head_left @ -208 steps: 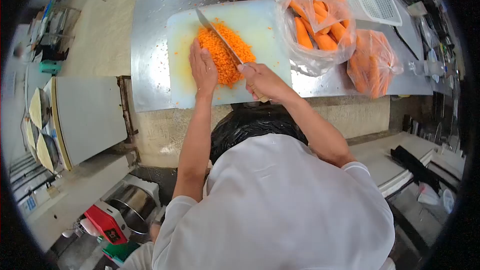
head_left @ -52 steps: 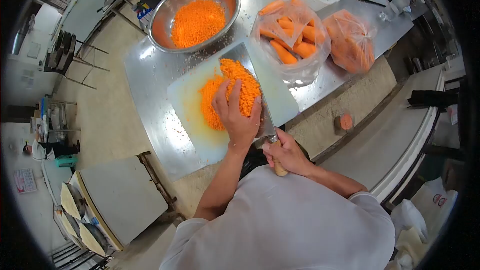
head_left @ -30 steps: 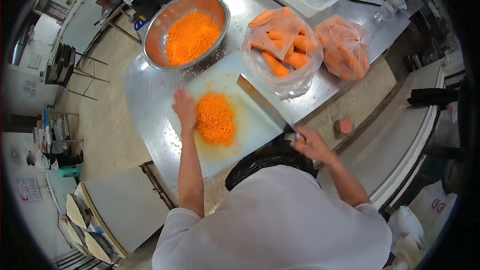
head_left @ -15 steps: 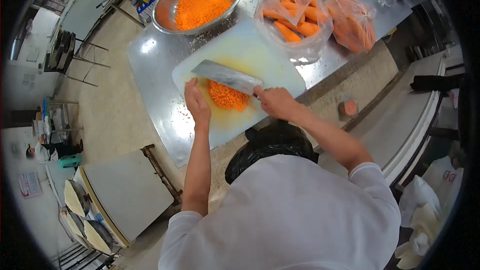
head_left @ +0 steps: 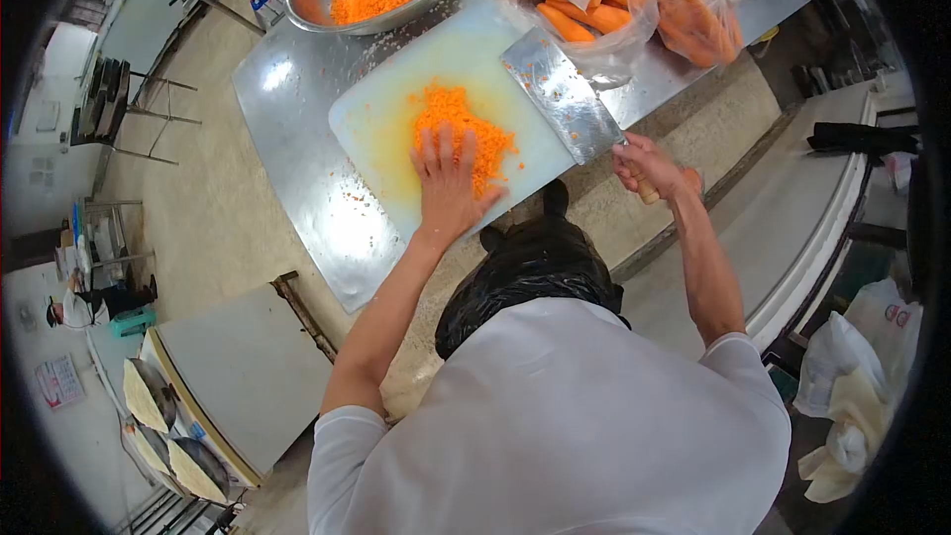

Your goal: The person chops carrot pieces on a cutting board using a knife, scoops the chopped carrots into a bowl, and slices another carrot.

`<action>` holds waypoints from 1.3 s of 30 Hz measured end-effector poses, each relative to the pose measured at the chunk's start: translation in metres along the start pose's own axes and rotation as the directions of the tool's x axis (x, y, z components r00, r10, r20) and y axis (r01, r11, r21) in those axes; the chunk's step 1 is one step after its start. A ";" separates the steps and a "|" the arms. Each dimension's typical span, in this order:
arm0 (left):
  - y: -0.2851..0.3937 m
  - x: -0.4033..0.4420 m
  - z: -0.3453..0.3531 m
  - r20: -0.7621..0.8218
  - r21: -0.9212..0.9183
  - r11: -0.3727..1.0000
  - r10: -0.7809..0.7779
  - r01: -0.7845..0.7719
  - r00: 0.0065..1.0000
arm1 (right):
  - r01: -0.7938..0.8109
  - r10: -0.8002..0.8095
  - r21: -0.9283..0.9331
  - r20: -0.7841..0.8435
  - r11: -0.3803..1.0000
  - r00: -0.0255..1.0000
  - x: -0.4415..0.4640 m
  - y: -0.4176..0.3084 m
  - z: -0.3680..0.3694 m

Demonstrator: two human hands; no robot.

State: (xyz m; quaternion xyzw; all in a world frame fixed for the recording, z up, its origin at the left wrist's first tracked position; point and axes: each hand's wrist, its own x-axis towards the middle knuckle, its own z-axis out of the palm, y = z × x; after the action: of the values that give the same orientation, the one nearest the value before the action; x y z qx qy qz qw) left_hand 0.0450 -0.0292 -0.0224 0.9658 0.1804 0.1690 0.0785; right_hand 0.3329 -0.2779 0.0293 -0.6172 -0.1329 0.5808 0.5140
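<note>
Chopped carrot (head_left: 464,129) lies in a loose pile on the white cutting board (head_left: 371,119). My left hand (head_left: 451,183) is spread over the near-left part of the pile, fingers apart and touching the bits. My right hand (head_left: 649,168) is closed round the wooden handle of a cleaver (head_left: 565,94). The broad blade is over the board's right side, apart from the pile, with orange bits stuck to it.
Behind the board stands a metal bowl (head_left: 371,20) of chopped carrot. Whole carrots fill an open plastic bag (head_left: 594,15) and a second bag (head_left: 698,10) on the steel table (head_left: 287,129). A person (head_left: 84,305) is far left.
The cleaver has swung from over the pile to the board's right side. My left hand has moved from beside the pile onto it, and the pile is spread wider.
</note>
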 end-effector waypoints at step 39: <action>-0.201 0.279 -0.045 -0.610 0.013 0.957 -0.223 0.291 0.761 | 0.306 -0.263 -0.213 0.210 0.928 0.942 0.038 -0.117 0.128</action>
State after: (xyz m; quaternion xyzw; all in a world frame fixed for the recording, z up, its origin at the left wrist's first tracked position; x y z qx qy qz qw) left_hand 0.2089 0.2648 0.0601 0.8304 0.3355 0.4446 -0.0122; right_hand 0.2852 -0.1361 0.1251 -0.5950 -0.3367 0.5319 0.4996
